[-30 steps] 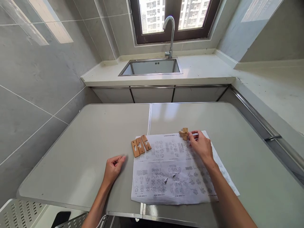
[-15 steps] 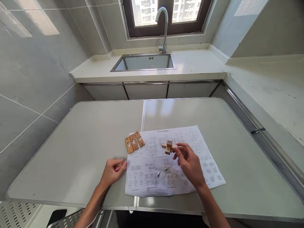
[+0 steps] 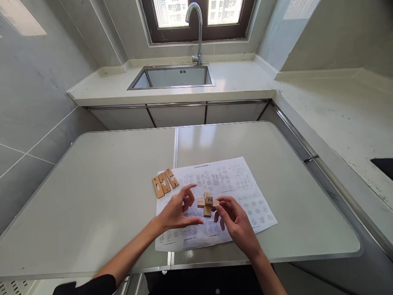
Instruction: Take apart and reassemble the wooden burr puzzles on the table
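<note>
A small cross-shaped wooden puzzle (image 3: 208, 211) of interlocked blocks, with a dark "2" on its top end, is pinched by its right arm in my right hand (image 3: 235, 219). To its left my left hand (image 3: 178, 209) is spread, thumb and forefinger wide apart around empty air, not touching the puzzle. Under both hands lies a creased paper sheet (image 3: 254, 205) printed with rows of small diagrams. Three flat wooden pieces (image 3: 164, 183) with cut-outs and numbers rest side by side at the sheet's upper left corner.
The pale folding table (image 3: 92, 196) has a metal seam down its middle. Beyond it are a counter with a steel sink (image 3: 172, 78) and a tall faucet (image 3: 200, 37) below a window. A counter (image 3: 346, 119) with a metal rail runs along the right.
My left hand has lifted off the table, opened and moved right toward the puzzle. My right hand has turned the puzzle and brought it slightly nearer. The camera view has shifted.
</note>
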Action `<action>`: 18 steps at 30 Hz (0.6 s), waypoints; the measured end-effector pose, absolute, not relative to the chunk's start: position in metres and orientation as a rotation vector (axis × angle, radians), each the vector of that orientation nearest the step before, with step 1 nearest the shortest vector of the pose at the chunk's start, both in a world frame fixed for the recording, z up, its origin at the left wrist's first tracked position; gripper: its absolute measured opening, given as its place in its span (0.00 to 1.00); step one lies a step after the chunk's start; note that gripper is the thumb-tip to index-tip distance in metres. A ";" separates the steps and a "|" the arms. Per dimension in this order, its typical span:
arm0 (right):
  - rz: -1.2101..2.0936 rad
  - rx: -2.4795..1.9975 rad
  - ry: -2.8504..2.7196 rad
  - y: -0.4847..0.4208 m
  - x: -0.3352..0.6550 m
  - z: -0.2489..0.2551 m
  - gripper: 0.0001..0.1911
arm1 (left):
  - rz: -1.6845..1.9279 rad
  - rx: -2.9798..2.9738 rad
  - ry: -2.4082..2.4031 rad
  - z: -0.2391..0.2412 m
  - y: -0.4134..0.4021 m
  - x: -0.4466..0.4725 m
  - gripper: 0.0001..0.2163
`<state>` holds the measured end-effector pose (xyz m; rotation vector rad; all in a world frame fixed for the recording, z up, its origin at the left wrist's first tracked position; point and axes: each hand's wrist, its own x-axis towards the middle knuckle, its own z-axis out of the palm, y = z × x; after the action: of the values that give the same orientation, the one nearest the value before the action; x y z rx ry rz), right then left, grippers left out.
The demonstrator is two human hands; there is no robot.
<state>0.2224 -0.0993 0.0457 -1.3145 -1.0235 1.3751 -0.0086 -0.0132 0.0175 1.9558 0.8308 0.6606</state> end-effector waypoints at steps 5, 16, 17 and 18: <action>1.491 -1.221 -0.973 -0.104 0.221 0.041 0.19 | 0.636 1.990 0.693 0.017 -0.010 0.008 0.37; 1.800 -1.162 -1.164 -0.104 0.233 0.029 0.19 | 0.664 2.006 0.565 0.012 -0.011 -0.003 0.34; 1.809 -1.158 -1.177 -0.103 0.233 0.027 0.19 | 0.664 1.997 0.556 0.010 -0.012 -0.004 0.35; 1.816 -1.152 -1.185 -0.103 0.234 0.026 0.19 | 0.670 1.986 0.553 0.009 -0.012 -0.004 0.35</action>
<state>0.2337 -0.1032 0.0261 -1.1525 -1.1851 1.8160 -0.0040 -0.0122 0.0088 1.9862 0.5531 0.6696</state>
